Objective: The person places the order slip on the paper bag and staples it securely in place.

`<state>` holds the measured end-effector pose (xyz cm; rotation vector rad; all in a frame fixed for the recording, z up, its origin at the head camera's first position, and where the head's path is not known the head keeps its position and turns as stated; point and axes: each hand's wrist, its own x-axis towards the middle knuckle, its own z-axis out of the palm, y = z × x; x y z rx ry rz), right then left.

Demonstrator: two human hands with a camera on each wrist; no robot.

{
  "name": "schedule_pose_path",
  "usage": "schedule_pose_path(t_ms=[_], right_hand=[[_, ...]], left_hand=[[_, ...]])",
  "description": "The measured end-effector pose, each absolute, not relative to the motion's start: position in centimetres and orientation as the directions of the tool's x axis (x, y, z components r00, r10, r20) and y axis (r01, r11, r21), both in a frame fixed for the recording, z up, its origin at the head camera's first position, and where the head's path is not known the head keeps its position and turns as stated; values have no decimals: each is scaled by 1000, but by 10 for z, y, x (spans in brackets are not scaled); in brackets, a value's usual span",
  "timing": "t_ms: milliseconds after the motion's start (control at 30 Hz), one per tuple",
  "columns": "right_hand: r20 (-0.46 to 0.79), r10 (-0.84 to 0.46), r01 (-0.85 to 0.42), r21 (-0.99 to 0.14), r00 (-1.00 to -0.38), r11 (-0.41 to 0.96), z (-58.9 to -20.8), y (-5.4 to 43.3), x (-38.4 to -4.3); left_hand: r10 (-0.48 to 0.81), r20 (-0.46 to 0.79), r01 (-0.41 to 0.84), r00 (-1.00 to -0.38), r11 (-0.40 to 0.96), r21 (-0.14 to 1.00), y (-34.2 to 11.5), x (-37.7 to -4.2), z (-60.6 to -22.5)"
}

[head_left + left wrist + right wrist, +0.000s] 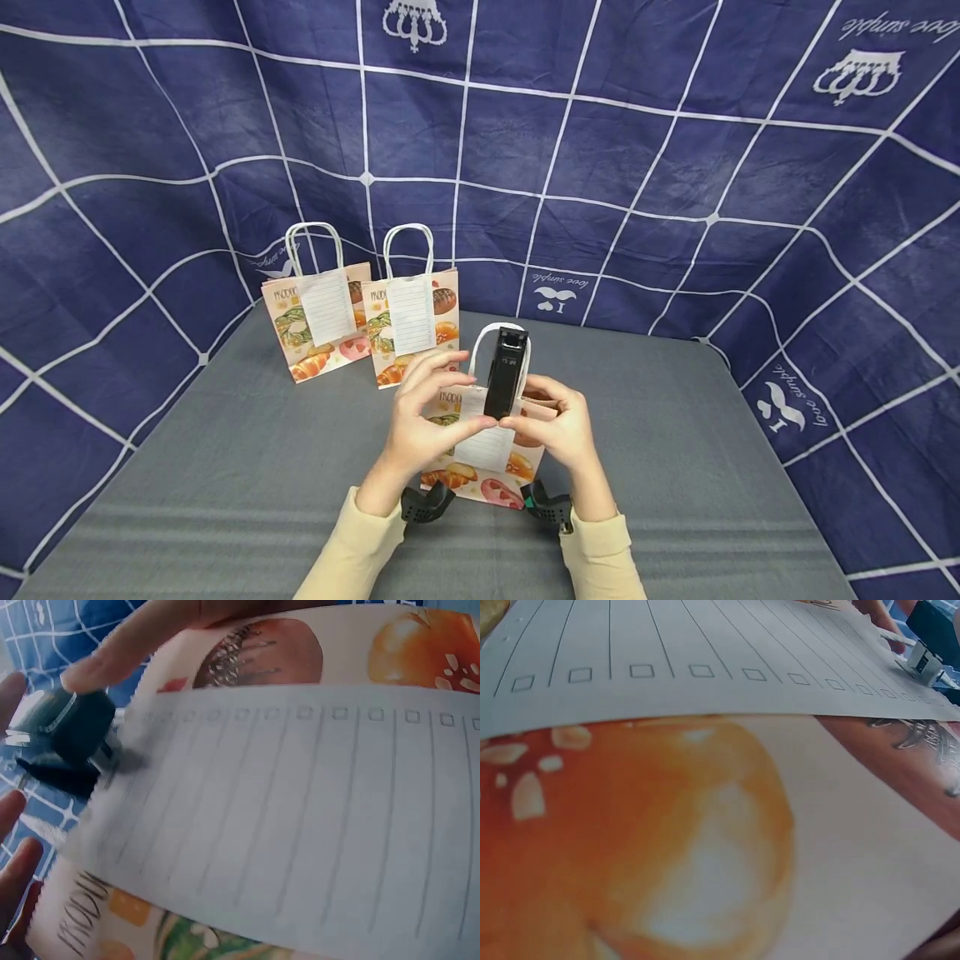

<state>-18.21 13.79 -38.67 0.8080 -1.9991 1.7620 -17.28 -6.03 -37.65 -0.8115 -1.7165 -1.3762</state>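
A black stapler [507, 373] stands over the top of a printed paper bag [468, 482], its near end on the lined white paper slip [483, 450] against the bag's front. My left hand [422, 408] reaches from the left, its thumb on the stapler's near end and its curled fingers along that side. From the right comes my right hand [558, 421], its thumb meeting the left one there, fingers bent beside the stapler. The left wrist view shows a thumb on the stapler [71, 724], whose mouth is at the slip's edge. Fingertips beneath the stapler are hidden.
Two similar bags, one at the far left [303, 358] and one beside it [386, 367], stand upright with white handles and lined slips on their fronts. A grey cloth [675, 433] covers the table, and a blue checked curtain [645, 158] hangs behind.
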Motion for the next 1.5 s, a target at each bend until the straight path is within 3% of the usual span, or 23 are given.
schedule_pose_path(t_ms=[200, 333, 467, 700, 867, 1133, 1500], right_hand=[[600, -175, -620, -779, -780, 94, -385, 136, -180], [592, -164, -612, -781, -789, 125, -392, 138, -184], [599, -156, -618, -774, -786, 142, -395, 139, -186], [608, -177, -632, -760, -774, 150, -397, 140, -188], [606, -190, -632, -763, -773, 138, -397, 139, -188], [591, -200, -618, -778, -781, 116, -395, 138, -186], [495, -334, -543, -838, -802, 60, -376, 142, -177]], left_hand=[[-51, 942, 848, -332, 422, 321, -51, -174, -380], [-70, 954, 830, -291, 477, 288, -43, -170, -378], [-80, 944, 833, -321, 450, 322, -38, -166, -378], [-88, 886, 818, -456, 350, 456, -33, -162, -383], [-98, 854, 805, -510, 295, 515, -32, -161, -385], [-137, 849, 812, -510, 251, 528, -30, -162, -386], [-167, 844, 815, -510, 219, 536, -33, -159, -383]])
